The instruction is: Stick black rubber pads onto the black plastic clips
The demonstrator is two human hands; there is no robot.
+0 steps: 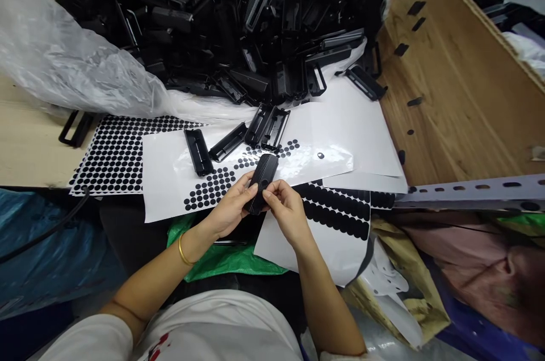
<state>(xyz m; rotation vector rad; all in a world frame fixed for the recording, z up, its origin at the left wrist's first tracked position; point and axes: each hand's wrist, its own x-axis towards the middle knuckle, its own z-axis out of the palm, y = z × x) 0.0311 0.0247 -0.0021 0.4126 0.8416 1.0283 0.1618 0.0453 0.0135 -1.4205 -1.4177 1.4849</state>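
Between my two hands is a black plastic housing [264, 171] with a ribbed face, held tilted above the table edge. My left hand [232, 208] is closed around its left side, with the thumb lying across the face. My right hand [286, 205] pinches the lower right edge, thumb and forefinger beside a small round black dot [264, 184] on the face. Whether those fingertips also hold something small is hidden. Beyond the hands lies a white sheet [166, 168] of round black stickers [213, 186], partly used up. Several similar housings, including one open-side-up housing [198, 152], rest on it.
A large heap of black plastic parts [238, 26] fills the back, edged by clear plastic wrapping [97, 66]. Another dotted sheet [114, 156] lies left. A sheet with black scalloped strips [315, 247] hangs over the front edge. A wooden board [460, 77] stands at right.
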